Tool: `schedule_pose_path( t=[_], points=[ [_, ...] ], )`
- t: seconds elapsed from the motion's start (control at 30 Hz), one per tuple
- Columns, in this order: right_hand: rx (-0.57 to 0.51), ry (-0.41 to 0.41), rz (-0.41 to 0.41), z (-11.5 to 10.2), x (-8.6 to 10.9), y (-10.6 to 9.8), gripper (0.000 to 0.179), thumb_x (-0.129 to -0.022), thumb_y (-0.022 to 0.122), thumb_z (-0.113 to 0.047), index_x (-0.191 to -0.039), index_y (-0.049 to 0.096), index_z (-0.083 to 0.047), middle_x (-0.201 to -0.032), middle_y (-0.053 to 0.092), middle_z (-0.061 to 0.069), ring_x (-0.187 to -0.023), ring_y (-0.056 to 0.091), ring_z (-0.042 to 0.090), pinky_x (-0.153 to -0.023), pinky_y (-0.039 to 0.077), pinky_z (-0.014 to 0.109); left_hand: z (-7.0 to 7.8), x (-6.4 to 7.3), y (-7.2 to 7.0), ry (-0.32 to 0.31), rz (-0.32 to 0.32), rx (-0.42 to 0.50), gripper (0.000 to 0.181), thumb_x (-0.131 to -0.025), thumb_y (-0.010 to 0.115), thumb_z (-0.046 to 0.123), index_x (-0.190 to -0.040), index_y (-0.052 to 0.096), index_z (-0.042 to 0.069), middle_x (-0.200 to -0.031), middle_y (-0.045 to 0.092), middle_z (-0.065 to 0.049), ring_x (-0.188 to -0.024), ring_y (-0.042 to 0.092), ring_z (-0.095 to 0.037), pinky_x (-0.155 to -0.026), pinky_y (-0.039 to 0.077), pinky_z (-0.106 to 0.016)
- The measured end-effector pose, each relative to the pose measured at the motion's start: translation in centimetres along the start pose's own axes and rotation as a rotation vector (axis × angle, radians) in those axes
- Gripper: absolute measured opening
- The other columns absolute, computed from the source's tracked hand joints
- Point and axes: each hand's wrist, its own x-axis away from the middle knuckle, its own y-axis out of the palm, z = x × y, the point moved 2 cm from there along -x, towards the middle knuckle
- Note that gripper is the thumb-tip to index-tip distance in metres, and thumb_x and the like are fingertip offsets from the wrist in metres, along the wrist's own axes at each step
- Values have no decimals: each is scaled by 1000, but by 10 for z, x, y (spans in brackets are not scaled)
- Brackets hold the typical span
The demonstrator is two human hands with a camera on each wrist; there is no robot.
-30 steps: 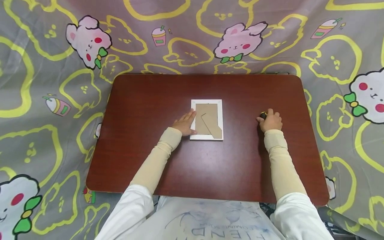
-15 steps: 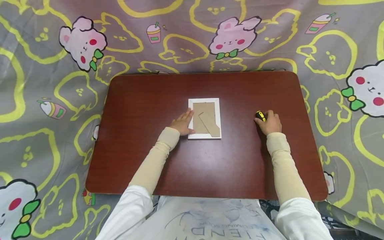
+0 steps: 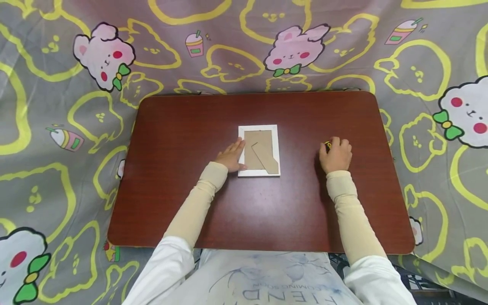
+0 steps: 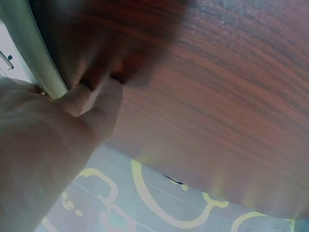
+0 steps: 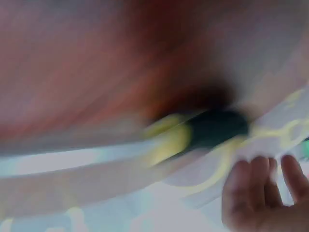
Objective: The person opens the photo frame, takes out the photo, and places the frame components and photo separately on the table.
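Observation:
A white photo frame (image 3: 261, 171) lies with its brown backing up near the middle of the table. On its left edge rests my left hand (image 3: 229, 159), fingers straight and thumb spread. The left wrist view shows that hand (image 4: 43, 130) against the side of the frame (image 4: 31, 48). To the right, my right hand (image 3: 336, 156) is over a black and yellow screwdriver (image 3: 328, 146), partly hidden by it. In the right wrist view the blurred screwdriver (image 5: 217, 128) shows its bright shaft, and the loosely bent fingers (image 5: 241, 188) appear apart from its handle.
The brown tabletop (image 3: 183, 127) has rounded corners. A grey curtain (image 3: 228, 25) with yellow outlines and cartoon animals hangs behind it and at both sides.
My right hand has shifted left over the screwdriver, covering more of its yellow part. The left hand has stayed on the photo frame; the head view has swung slightly.

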Motion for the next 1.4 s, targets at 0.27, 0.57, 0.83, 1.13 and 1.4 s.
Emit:
schedule_pose_path(
  t=[0.27,0.57,0.83,1.13,1.4],
  points=[
    [-222,-47,-533,-91,32,48,60,-99,59,-44,-134,54,6,-125,62,28,-116,58,44,-100,45,53,2,2,-3,23,43,6,105,-93,70,42,-163,-5,20,-168,-13,2,-153,4,-31,-116,12,-64],
    [-243,-23,-466,-111,44,59,48,-97,67,-28,-123,49,8,-113,59,26,-106,58,42,-94,46,54,10,4,-8,37,97,12,104,-91,73,40,-164,3,19,-169,-6,2,-153,8,-29,-115,15,-65],
    [-361,-1,-434,-109,46,54,43,-97,66,-25,-119,46,6,-107,55,25,-99,55,40,-90,46,54,7,-2,-4,72,148,41,103,-89,76,38,-164,8,19,-169,-1,3,-153,12,-28,-114,16,-66],
    [-524,115,-465,-112,51,47,70,-89,73,-22,-143,37,4,-133,54,31,-118,56,43,-98,47,52,30,11,-1,111,194,89,91,-91,75,33,-162,22,13,-167,16,-13,-151,19,-34,-115,21,-62],
    [-481,96,-524,-124,60,48,72,-90,71,-29,-144,41,8,-135,55,30,-119,56,42,-99,47,53,75,45,-4,269,210,73,87,-96,69,36,-160,22,3,-162,26,-19,-150,22,-32,-120,20,-46]
  ],
)
